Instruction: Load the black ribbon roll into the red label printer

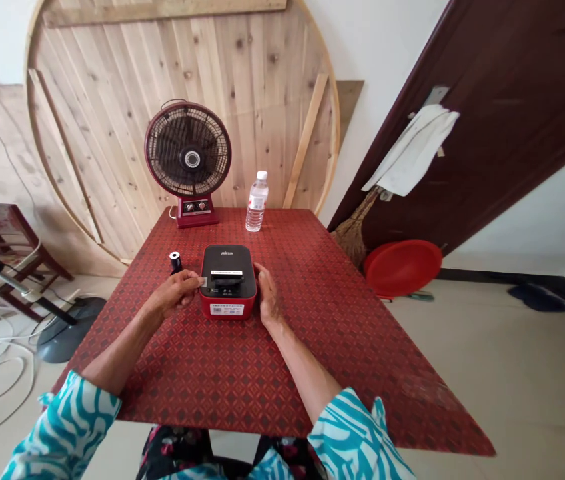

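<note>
A red box with a black top (pixel 228 261) stands on the patterned table; it looks like a small electronic device. White labels mark its top and front, and a dark raised strip or slot lies across the top. My left hand (pixel 178 292) is at its left edge, thumb and fingertips pinching a small pale, thin piece (pixel 203 282) against the top. What this piece is I cannot make out. Along the box's right side my right hand (pixel 268 293) lies with fingers stretched out, resting against the wall. A small black cylinder with a white end (pixel 175 259) stands behind my left hand.
A dark red fan (pixel 190 157) and a clear water bottle (pixel 256 203) stand at the back of the table (pixel 262 373). A round wooden panel (pixel 257 93) leans on the wall. Right of the table are a red basin (pixel 402 268) and a broom (pixel 355 233).
</note>
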A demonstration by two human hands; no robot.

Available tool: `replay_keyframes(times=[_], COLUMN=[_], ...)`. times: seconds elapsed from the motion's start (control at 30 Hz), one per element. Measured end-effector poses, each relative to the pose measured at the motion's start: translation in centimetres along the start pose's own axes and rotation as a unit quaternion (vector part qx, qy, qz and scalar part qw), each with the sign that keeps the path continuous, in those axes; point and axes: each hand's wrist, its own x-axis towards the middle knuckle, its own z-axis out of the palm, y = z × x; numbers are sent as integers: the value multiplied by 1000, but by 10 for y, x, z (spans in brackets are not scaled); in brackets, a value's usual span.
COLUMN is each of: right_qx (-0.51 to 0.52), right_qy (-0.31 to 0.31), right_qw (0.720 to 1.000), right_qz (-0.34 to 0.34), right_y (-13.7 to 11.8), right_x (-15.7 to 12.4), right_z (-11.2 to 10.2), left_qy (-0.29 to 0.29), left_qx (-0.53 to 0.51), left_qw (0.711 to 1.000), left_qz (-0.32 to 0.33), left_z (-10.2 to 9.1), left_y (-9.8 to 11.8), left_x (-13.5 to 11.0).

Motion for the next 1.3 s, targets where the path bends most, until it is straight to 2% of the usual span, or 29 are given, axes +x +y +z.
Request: replay_keyframes(times=[0.1,0.23,0.43,0.7,0.93,1.07,1.13,1.17,1.23,1.3], right_qx=[13,23,28,16,49,54,62,68,77,80], right_qy=[-1,5,8,13,7,2,2,1,0,2], right_qw=[1000,1000,1000,1000,999,998,998,997,997,996], right_qz=[3,7,10,3,15,17,19,22,29,32], right_y=[0,-1,0,5,12,12,11,10,10,11], right_x=[-1,-1,-2,0,2,3,3,4,5,6], right_z=[0,1,1,1,0,1,1,1,1,2], left_qy=[-36,-47,20,21,10,26,37,35,8,-36], left_qx=[-60,-83,-91,-95,-31,70,162,224,367,509], left_qw=[997,994,995,995,999,993,973,954,897,826], left_qz=[-34,-54,-20,-7,15,89,159,195,245,239], left_z=[-4,-7,-1,1,-1,1,7,12,25,39], left_y=[-1,-4,-12,-12,-4,14,25,30,38,43], left_x=[3,8,11,10,4,6,15,21,38,55])
